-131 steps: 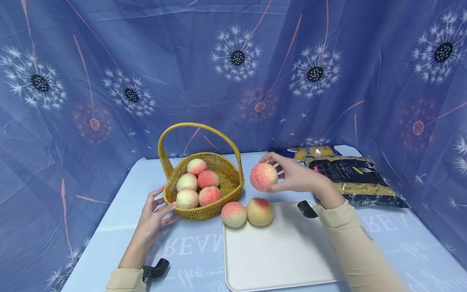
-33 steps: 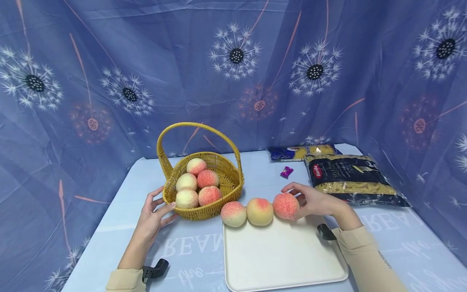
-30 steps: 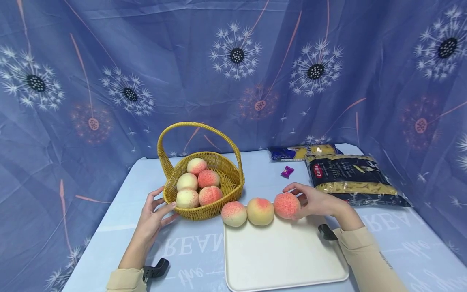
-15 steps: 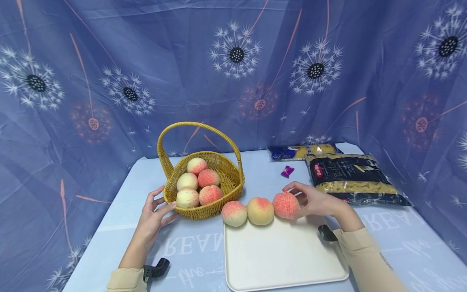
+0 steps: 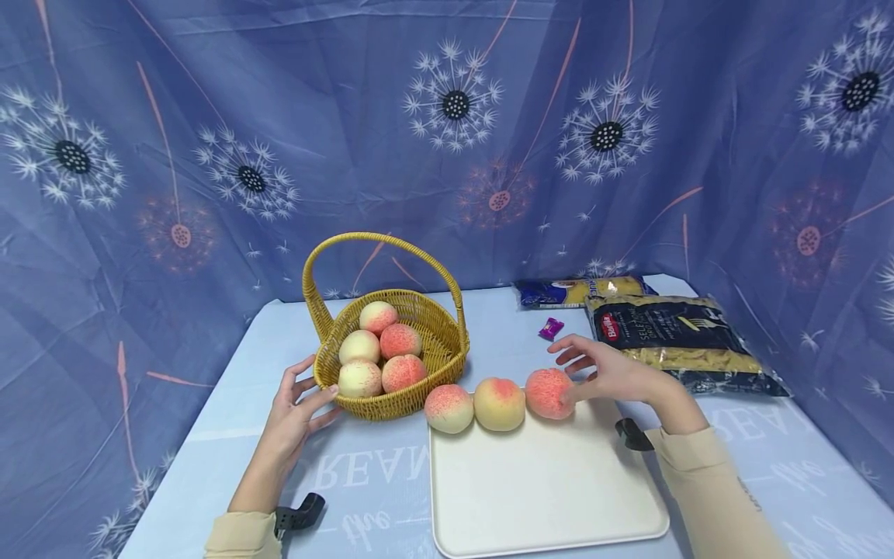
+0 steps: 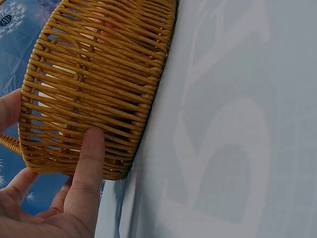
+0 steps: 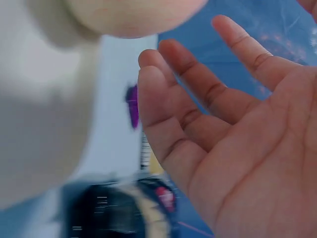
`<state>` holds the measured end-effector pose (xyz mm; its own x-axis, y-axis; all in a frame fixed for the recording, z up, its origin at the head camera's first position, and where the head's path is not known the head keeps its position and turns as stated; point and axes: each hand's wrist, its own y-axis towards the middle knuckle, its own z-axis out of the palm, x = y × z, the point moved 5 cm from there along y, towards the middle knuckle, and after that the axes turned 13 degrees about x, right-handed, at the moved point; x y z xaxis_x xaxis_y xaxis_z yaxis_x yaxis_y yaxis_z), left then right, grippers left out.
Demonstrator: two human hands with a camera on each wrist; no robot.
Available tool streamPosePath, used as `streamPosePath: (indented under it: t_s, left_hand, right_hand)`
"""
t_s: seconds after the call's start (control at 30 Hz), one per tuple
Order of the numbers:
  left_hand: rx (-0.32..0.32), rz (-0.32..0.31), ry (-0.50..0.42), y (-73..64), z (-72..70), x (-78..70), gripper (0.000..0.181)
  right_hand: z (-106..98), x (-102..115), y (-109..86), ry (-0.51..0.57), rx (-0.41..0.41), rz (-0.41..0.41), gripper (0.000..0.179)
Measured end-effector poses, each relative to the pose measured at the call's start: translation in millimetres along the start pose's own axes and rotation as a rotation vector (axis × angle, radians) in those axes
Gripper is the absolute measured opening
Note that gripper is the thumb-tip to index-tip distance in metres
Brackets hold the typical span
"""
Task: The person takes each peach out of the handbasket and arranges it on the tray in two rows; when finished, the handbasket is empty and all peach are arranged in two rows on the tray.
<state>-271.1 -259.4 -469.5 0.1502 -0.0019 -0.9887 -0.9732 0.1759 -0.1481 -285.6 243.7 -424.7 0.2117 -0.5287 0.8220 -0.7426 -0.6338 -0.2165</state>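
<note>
In the head view, a yellow wicker basket with a tall handle holds several pink-and-cream peaches. My left hand grips its near-left side; the left wrist view shows a finger against the woven wall. Three peaches stand in a row along the far edge of a white tray: a pink-topped one, a yellowish one and a red-pink one. My right hand is beside the red-pink peach, fingers spread and lifted off it, thumb still overlapping its side in this view.
A small purple wrapped candy lies behind the right hand. At the back right are a dark pasta bag and a blue-and-yellow pasta packet. A blue dandelion-print curtain hangs behind the table.
The right hand brought the red-pink peach down from the air to the tray's far edge beside the other two, and has just loosened its fingers from it. The left hand has stayed on the basket.
</note>
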Motion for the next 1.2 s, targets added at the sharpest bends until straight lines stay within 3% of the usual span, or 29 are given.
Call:
streamPosePath:
  t_s: [0.27,0.47,1.0,1.2]
  left_hand:
    - [0.003,0.001,-0.002,-0.2,0.7,-0.3,0.08]
    - [0.01,-0.004,-0.003,-0.4,0.8,-0.4,0.08]
    - [0.014,-0.002,-0.007,-0.3,0.2,-0.2,0.08]
    - [0.014,-0.003,0.0,-1.4,-0.3,-0.3,0.081]
  right_hand:
    - [-17.4,40.9,2.5,-0.097,-0.01,-0.053,0.062]
    - [-18.3,79.7,12.9,-0.163,-0.01,-0.081,0.06]
    - [18.9,155.8,66.5,-0.131,0.138,-0.195,0.058]
    - [34.9,176.2,93.3,-0.185,0.181,-0.229,0.062]
